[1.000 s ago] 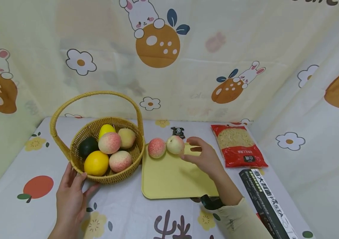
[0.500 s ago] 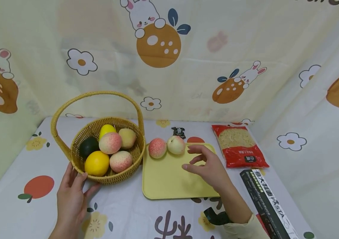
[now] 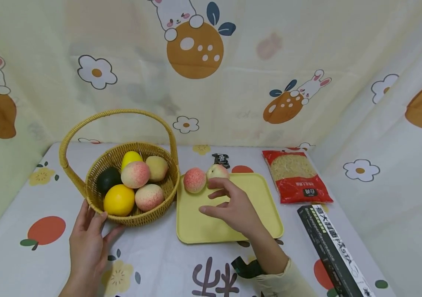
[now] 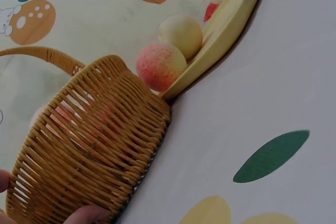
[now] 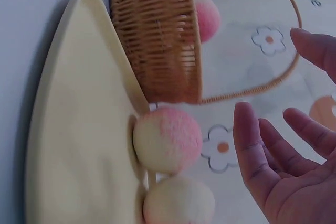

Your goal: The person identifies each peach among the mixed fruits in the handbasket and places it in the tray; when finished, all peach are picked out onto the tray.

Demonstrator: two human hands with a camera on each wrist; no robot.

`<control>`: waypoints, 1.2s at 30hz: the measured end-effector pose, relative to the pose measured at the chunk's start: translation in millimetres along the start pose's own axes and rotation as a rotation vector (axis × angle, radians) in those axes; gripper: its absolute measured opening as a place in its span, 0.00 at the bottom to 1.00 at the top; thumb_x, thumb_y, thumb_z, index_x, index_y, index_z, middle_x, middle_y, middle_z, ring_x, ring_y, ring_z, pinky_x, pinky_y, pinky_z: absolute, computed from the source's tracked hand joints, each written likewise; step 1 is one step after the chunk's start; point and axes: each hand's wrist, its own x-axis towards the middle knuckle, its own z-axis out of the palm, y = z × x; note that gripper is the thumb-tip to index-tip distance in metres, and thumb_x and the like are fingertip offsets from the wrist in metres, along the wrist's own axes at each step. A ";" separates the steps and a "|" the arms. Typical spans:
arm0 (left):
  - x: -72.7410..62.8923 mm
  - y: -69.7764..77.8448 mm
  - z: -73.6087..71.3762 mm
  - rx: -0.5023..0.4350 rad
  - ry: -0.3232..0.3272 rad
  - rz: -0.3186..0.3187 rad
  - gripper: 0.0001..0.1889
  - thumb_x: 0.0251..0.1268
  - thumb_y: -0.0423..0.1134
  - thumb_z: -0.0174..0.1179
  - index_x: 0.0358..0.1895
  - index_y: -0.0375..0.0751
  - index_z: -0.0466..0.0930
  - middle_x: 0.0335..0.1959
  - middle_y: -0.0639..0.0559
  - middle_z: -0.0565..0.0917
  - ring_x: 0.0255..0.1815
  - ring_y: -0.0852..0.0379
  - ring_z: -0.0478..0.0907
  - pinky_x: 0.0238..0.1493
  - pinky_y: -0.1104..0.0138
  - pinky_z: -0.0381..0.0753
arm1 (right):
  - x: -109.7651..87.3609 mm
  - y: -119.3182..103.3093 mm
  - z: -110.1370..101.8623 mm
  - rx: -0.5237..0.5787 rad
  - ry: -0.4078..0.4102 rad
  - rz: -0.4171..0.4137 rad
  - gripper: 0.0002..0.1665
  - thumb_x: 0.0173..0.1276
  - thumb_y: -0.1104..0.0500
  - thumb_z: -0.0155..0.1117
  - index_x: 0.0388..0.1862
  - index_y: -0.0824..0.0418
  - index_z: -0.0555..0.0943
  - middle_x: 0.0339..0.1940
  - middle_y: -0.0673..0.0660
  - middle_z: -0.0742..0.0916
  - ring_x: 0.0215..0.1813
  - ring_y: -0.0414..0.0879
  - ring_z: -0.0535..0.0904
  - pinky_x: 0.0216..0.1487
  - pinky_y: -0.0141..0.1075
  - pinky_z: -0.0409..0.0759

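Observation:
A yellow wicker basket [image 3: 175, 194] with a tall handle holds several fruits: peaches [image 3: 135, 174], a yellow orange-like fruit [image 3: 119, 200], a lemon-yellow fruit [image 3: 131, 158] and a dark green fruit [image 3: 108, 180]. My left hand [image 3: 89, 243] rests against the basket's near left side, fingers spread at the rim and thumb lower down. Over the yellow tray [image 3: 196, 227] hovers my right hand [image 3: 233, 208], its fingers apart and holding nothing. On the tray's far left part, a pink peach [image 3: 195, 180] sits beside a pale peach [image 3: 217, 170], which the right hand partly covers in the head view.
A red bag of dry food [image 3: 296, 177] lies right of the tray. Nearer stands a long black pasta box [image 3: 331, 247]. Behind the tray is a small black wrapped packet [image 3: 221, 160]. A printed curtain [image 3: 233, 103] hangs behind the table.
My right hand drew back from the pale peach, then moved left over the tray. The left hand stays at the basket. The head view has tilted slightly down.

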 end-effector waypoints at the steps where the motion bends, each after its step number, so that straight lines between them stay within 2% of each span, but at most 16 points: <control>1: 0.0 0.4 0.5 -0.002 0.002 0.002 0.34 0.85 0.40 0.48 0.81 0.83 0.52 0.88 0.66 0.50 0.87 0.48 0.57 0.48 0.56 0.90 | 3.4 -2.9 3.7 -0.007 -0.006 -0.008 0.42 0.59 0.52 0.84 0.72 0.48 0.77 0.68 0.54 0.84 0.61 0.50 0.84 0.53 0.38 0.89; 5: 0.0 1.8 1.0 -0.008 0.001 0.000 0.34 0.85 0.40 0.48 0.81 0.83 0.53 0.88 0.66 0.51 0.86 0.49 0.58 0.46 0.58 0.92 | 19.3 -15.3 17.2 -0.013 -0.045 -0.056 0.43 0.59 0.53 0.84 0.73 0.52 0.77 0.70 0.57 0.83 0.64 0.53 0.83 0.54 0.40 0.90; 11: 0.7 2.6 -0.6 -0.023 -0.019 0.001 0.34 0.85 0.40 0.49 0.81 0.83 0.53 0.88 0.67 0.51 0.86 0.50 0.58 0.48 0.57 0.90 | 47.6 -32.7 40.0 -0.048 -0.084 -0.121 0.43 0.58 0.55 0.85 0.72 0.53 0.77 0.64 0.57 0.85 0.64 0.56 0.83 0.53 0.38 0.90; 14: 0.4 3.0 -0.8 -0.033 -0.025 0.000 0.34 0.85 0.40 0.49 0.81 0.83 0.53 0.88 0.67 0.51 0.86 0.50 0.57 0.48 0.56 0.90 | 59.6 -41.1 51.4 -0.090 -0.098 -0.156 0.43 0.59 0.56 0.84 0.72 0.55 0.77 0.65 0.57 0.85 0.64 0.55 0.83 0.52 0.38 0.90; 20: 1.0 3.1 -0.4 -0.027 -0.016 0.000 0.34 0.85 0.40 0.49 0.81 0.83 0.54 0.88 0.66 0.51 0.86 0.50 0.58 0.47 0.56 0.90 | 80.7 -51.8 75.3 -0.224 -0.111 -0.212 0.40 0.60 0.53 0.84 0.71 0.57 0.80 0.69 0.57 0.84 0.67 0.54 0.79 0.67 0.45 0.82; 30: 1.5 1.3 -2.0 -0.030 -0.003 -0.001 0.34 0.85 0.39 0.49 0.82 0.82 0.53 0.88 0.66 0.50 0.87 0.50 0.56 0.48 0.57 0.89 | 103.0 -70.6 109.8 -0.374 -0.179 -0.197 0.43 0.60 0.50 0.83 0.74 0.52 0.78 0.75 0.51 0.80 0.76 0.47 0.72 0.78 0.41 0.74; 36: -0.1 0.4 -1.3 -0.017 0.003 -0.007 0.35 0.85 0.40 0.50 0.82 0.82 0.53 0.88 0.65 0.50 0.86 0.50 0.57 0.47 0.59 0.90 | 112.0 -77.2 122.9 -0.405 -0.210 -0.176 0.45 0.60 0.51 0.83 0.76 0.51 0.76 0.76 0.53 0.78 0.75 0.49 0.72 0.74 0.40 0.78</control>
